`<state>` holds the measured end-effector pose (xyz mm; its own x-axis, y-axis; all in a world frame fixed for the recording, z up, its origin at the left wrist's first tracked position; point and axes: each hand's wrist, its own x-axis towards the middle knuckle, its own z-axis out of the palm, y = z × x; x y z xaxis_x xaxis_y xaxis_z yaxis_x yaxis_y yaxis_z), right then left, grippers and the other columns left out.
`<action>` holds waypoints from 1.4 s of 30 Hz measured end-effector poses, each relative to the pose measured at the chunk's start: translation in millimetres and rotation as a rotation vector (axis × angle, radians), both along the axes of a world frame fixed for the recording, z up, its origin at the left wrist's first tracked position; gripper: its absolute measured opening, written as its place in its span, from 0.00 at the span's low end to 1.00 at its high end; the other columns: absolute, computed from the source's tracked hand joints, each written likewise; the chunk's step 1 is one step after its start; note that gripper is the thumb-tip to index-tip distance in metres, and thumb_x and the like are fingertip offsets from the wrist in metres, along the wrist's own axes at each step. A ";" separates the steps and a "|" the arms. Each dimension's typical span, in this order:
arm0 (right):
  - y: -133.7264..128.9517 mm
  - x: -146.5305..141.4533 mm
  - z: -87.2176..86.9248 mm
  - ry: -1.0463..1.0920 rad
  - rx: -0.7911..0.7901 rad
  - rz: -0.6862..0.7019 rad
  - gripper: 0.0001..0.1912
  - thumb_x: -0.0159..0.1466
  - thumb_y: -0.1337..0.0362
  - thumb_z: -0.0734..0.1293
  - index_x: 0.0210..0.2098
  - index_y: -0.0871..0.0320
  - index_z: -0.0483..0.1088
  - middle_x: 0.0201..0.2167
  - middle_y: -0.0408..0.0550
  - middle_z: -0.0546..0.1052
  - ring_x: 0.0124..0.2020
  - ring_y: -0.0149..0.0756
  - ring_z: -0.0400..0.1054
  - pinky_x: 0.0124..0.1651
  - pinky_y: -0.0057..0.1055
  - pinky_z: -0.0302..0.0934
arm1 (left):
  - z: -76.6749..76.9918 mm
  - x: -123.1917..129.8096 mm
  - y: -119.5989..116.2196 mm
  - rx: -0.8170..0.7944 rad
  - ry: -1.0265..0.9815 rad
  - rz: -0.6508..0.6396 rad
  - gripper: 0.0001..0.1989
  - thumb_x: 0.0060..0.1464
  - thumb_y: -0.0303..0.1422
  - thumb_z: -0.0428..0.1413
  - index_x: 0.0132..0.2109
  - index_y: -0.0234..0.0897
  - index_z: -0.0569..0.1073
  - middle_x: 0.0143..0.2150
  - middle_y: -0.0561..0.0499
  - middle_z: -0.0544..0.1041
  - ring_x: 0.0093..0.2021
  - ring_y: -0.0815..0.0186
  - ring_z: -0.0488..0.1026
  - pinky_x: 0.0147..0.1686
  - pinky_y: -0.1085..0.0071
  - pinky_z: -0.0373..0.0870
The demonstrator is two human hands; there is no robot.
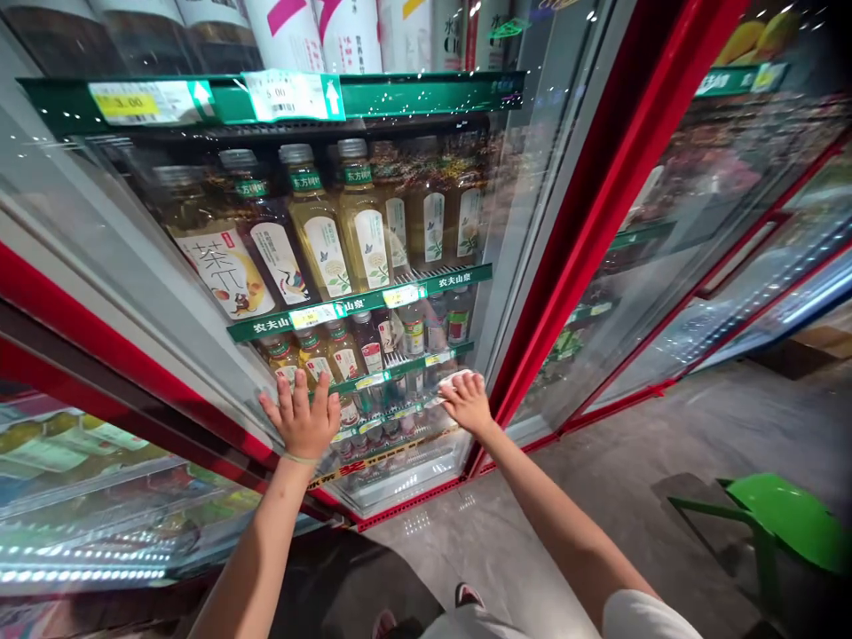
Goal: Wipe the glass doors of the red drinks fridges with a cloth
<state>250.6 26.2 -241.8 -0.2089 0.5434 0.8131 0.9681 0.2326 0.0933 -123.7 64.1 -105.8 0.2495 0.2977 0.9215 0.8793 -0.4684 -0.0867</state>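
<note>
My left hand lies flat with fingers spread on the glass door of a drinks fridge, near its left edge, holding nothing. Toward the door's right edge, my right hand presses a white cloth to the glass. Only a pale edge of the cloth shows past the fingers, so whether it is fabric or paper is unclear. Behind the glass stand several tea bottles on shelves with green price strips. Both arms reach forward and down.
A red door frame runs up the right side, with another fridge beyond it. More chilled goods show at the lower left. On the grey floor stands a green stool at the right. My shoe is below.
</note>
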 end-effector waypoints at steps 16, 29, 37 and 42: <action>-0.3 -110.1 -10.7 -0.026 -0.175 0.339 0.31 0.66 0.58 0.67 0.65 0.24 0.62 0.69 0.22 0.65 0.78 0.25 0.36 0.76 0.34 0.35 | -3.0 -9.4 -0.8 -0.273 -0.153 0.036 0.27 0.59 0.48 0.58 0.60 0.37 0.76 0.73 0.32 0.61 0.79 0.43 0.38 0.73 0.37 0.39; 32.5 -51.1 100.5 0.524 0.135 -0.108 0.43 0.72 0.57 0.57 0.77 0.54 0.27 0.78 0.58 0.25 0.77 0.61 0.14 0.70 0.78 0.31 | 0.2 8.6 1.1 -0.132 -0.158 0.048 0.22 0.61 0.45 0.56 0.57 0.41 0.79 0.64 0.34 0.73 0.74 0.41 0.55 0.71 0.32 0.35; 18.2 -101.6 141.6 0.024 0.014 0.299 0.25 0.70 0.48 0.64 0.65 0.20 0.60 0.67 0.19 0.68 0.71 0.28 0.57 0.75 0.31 0.47 | 0.3 -3.0 1.8 -0.116 -0.077 0.016 0.20 0.61 0.43 0.58 0.57 0.45 0.79 0.61 0.37 0.77 0.72 0.46 0.61 0.73 0.38 0.38; 29.9 -6.6 183.8 0.274 0.114 0.064 0.32 0.72 0.54 0.57 0.74 0.48 0.53 0.78 0.49 0.49 0.79 0.54 0.29 0.75 0.66 0.31 | -9.0 -7.5 7.6 -0.123 -0.080 -0.009 0.20 0.60 0.43 0.58 0.57 0.47 0.79 0.62 0.38 0.75 0.74 0.45 0.57 0.73 0.37 0.33</action>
<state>244.1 56.1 -58.1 -0.0045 0.4380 0.8990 0.9446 0.2968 -0.1399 -131.2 71.7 -114.7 0.1803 0.4077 0.8951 0.8766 -0.4794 0.0417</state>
